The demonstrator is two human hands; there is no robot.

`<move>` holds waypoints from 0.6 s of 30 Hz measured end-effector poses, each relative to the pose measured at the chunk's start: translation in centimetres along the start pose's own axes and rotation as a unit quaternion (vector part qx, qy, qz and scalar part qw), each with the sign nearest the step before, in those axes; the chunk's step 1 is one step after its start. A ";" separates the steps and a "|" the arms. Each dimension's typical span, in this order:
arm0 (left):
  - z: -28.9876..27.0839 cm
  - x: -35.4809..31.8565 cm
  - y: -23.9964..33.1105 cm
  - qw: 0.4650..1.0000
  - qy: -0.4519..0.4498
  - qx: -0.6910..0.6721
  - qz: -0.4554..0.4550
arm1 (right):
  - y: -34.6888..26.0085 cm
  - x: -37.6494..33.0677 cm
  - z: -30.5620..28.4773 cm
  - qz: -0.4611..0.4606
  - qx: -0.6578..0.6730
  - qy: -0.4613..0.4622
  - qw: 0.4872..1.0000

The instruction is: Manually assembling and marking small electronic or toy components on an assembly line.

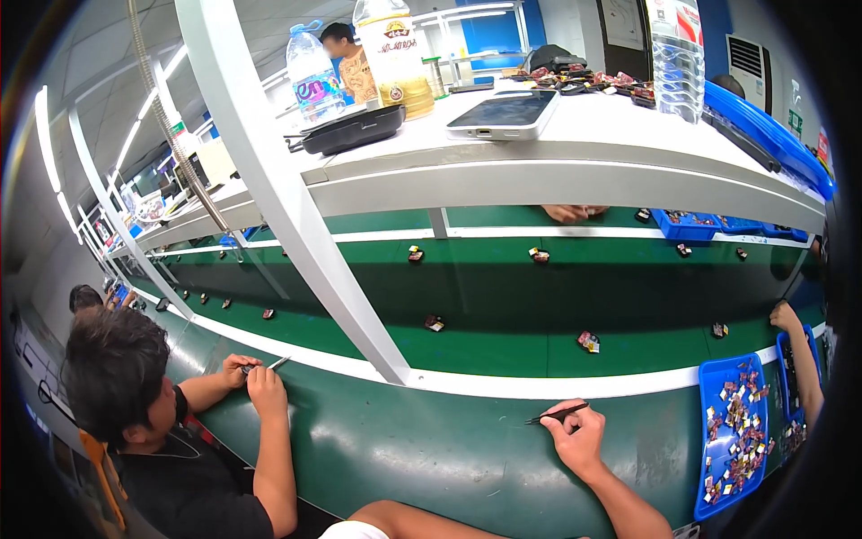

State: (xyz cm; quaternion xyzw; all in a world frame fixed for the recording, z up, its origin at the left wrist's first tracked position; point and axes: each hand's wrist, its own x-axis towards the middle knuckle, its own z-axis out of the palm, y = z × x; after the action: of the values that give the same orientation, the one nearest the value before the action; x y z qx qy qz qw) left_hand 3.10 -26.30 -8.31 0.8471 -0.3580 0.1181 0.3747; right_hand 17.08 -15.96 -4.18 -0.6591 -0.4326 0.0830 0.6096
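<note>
Over the green tabletop (431, 440), my right hand (577, 438) has its fingers closed around slim black tweezers (561, 413). The thin tips point left, with no part visible between them. My left hand is out of the picture; only some bare skin and white cloth show at the lower edge, and I cannot tell which limb it is. To the right of my right hand lies a blue tray (707, 404) holding many small dark red and black parts (741, 422) with white and yellow bits.
Beyond a white rail (539, 386), a green conveyor belt (503, 350) carries several small parts. A white shelf (575, 153) above holds a phone (503, 115), bottles and a black case (355, 130). A slanted white post (305, 207) stands left of centre. Co-workers sit left (135, 404) and reach in at right (799, 350).
</note>
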 end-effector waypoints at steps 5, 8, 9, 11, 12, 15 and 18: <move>-0.2 0.4 -0.1 1.000 0.021 0.012 0.011 | 0.2 0.0 -0.3 -0.006 0.003 0.002 1.000; -0.4 0.6 -0.1 0.999 0.035 0.005 0.012 | 0.0 0.1 -0.6 -0.005 -0.005 -0.026 1.000; -0.5 0.6 0.0 0.999 0.034 0.004 0.012 | -0.1 0.2 -0.7 -0.004 -0.005 -0.025 1.000; -0.5 0.7 -0.1 1.000 0.030 -0.001 0.007 | -0.4 0.2 -0.7 -0.001 -0.001 -0.026 1.000; -0.5 0.7 -0.1 1.000 0.030 -0.001 0.007 | -0.3 0.2 -0.7 -0.001 -0.001 -0.025 1.000; -0.5 0.8 -0.1 1.000 0.025 -0.010 0.004 | -0.1 0.2 -0.9 -0.009 -0.008 -0.025 1.000; -0.5 0.7 -0.1 1.000 0.011 -0.010 -0.003 | -0.1 0.2 -0.9 -0.009 -0.001 -0.023 1.000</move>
State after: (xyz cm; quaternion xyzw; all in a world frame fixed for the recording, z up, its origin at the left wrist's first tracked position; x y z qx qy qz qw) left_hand 3.73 -26.27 -7.70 0.8428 -0.3529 0.1226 0.3875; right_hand 17.67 -16.51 -3.79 -0.6539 -0.4520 0.0922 0.5997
